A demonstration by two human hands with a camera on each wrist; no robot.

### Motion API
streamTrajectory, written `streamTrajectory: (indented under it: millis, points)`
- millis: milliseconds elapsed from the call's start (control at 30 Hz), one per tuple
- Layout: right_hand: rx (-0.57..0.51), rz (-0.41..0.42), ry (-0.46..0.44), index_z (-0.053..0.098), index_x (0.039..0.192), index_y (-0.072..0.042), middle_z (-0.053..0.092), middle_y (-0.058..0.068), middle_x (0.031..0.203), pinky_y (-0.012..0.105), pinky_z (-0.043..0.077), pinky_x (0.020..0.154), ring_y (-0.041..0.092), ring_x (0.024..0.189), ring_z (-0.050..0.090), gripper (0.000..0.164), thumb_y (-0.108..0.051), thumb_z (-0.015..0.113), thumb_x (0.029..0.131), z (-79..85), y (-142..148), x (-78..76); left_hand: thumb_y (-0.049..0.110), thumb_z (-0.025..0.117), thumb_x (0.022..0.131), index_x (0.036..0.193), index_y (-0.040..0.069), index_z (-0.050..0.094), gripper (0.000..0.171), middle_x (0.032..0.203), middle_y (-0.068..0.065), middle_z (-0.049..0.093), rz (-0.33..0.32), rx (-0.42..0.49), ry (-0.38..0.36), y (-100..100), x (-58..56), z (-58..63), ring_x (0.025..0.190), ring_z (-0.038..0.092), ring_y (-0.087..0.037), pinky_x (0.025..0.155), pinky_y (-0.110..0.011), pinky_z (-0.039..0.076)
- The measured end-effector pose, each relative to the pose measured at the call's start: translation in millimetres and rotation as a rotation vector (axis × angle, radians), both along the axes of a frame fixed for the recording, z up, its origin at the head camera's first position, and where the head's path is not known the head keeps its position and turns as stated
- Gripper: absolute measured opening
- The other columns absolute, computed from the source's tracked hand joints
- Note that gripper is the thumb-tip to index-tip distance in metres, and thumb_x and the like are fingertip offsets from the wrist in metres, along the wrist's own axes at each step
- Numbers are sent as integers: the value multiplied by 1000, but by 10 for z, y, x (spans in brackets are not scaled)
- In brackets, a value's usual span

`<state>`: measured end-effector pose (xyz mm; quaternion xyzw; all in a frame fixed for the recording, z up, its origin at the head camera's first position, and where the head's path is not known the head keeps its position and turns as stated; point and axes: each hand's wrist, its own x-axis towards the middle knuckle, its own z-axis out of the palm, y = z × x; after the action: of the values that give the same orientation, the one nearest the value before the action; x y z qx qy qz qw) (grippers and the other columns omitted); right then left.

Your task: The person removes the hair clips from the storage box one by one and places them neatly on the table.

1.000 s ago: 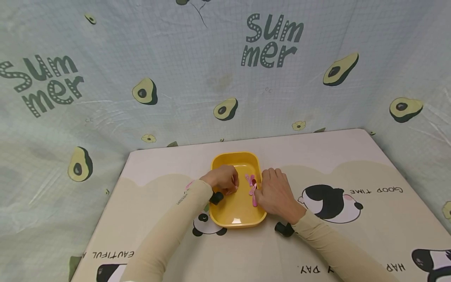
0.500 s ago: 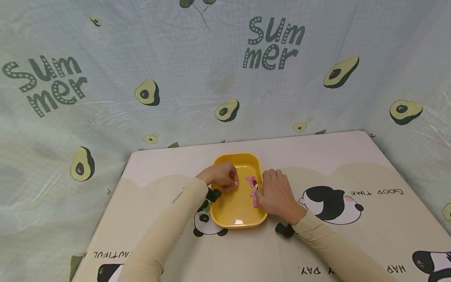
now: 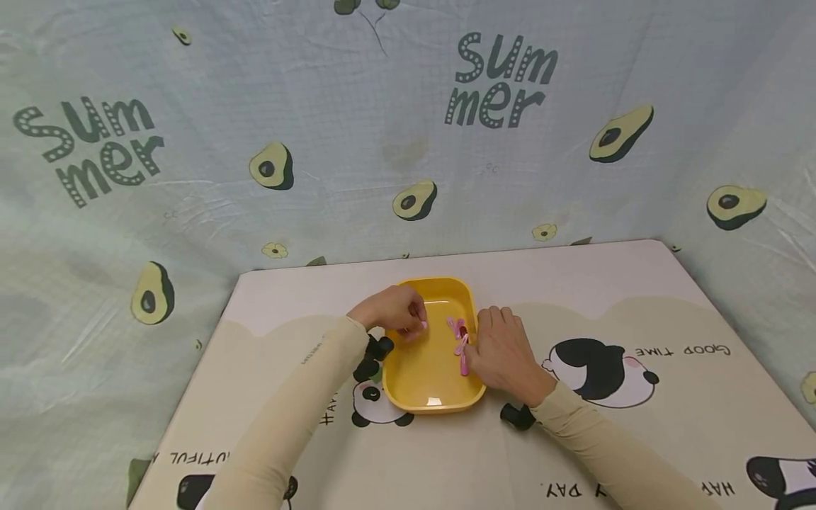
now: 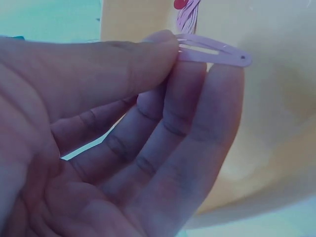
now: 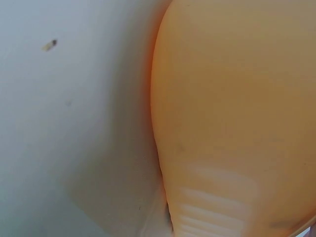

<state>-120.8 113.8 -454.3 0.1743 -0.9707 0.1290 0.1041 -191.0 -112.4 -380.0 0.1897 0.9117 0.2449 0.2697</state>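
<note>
My left hand (image 3: pixel 397 312) is over the left side of a yellow plastic tray (image 3: pixel 433 393). Between thumb and fingertips it pinches a pale pink snap hair clip (image 4: pixel 231 58), whose tapered end points away from the hand. At the tray's right wall my right hand (image 3: pixel 508 352) holds the rim, thumb on the inner side, fingers along the outside. Pink bow hair clips (image 3: pixel 462 348) with a dark red bit lie inside the tray close to that thumb. In the right wrist view the tray's outer wall (image 5: pixel 232 98) fills much of the picture; the fingers are hidden there.
The tray stands on a tabletop (image 3: pixel 446 460) with a printed panda (image 3: pixel 372 404) and dog (image 3: pixel 599 368) pattern. A curtain (image 3: pixel 331 120) with avocado prints hangs behind and at both sides.
My left hand has shifted a little back and left, and the pale pink clip now shows at its fingertips. The right hand stays at the rim. The head view drifts slightly.
</note>
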Motion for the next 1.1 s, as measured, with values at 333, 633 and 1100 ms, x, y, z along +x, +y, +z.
streamTrajectory:
  millis: [333, 633, 1100]
  points:
    - [4, 5, 2, 53, 98, 0, 41, 8, 82, 36, 31, 74, 26, 82, 38, 32, -30, 62, 90, -13, -13, -18, 12, 73, 95, 94, 8, 69, 6, 83, -6, 68, 51, 17, 1, -121, 18, 91, 72, 65, -17, 75, -26, 61]
    - [-2, -3, -8, 54, 99, 1, 42, 9, 82, 37, 31, 75, 27, 83, 39, 31, -27, 61, 89, -19, -13, -17, 13, 71, 97, 96, 7, 69, 6, 79, -5, 68, 58, 45, 26, -290, 26, 144, 72, 65, -17, 78, -31, 63]
    - [8, -9, -1, 53, 101, 2, 42, 9, 83, 37, 31, 75, 27, 83, 39, 30, -25, 60, 89, -12, -39, -6, 15, 71, 97, 103, 6, 72, 11, 95, -9, 72, 130, 58, 47, -587, 36, 225, 78, 69, -17, 81, -30, 64]
